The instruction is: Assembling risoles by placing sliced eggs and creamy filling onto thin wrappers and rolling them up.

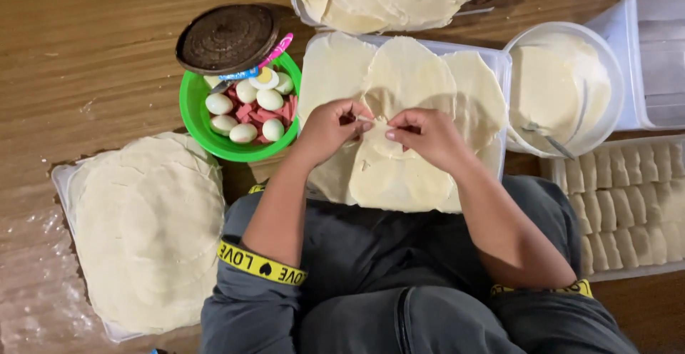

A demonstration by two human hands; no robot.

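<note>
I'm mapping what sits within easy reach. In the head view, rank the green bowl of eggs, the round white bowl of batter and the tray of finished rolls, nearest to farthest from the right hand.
From the right hand:
1. Round white bowl of batter, just to its right.
2. Green bowl of eggs, on the left, beyond the left hand.
3. Tray of finished rolls, lower right; close to the green bowl's distance, so their order is uncertain.

The tray [499, 65] of wrappers [407, 83] lies at centre, both hands [385, 131] meeting on the top wrapper. At nine o'clock sits the bowl [191, 111] of eggs [246, 111], a lid [227, 38] on its far rim. At seven lies a wrapper stack [146, 229]. At three stands the paste bowl [560, 86]; at four, rolls [624, 200] fill a tray.
</note>
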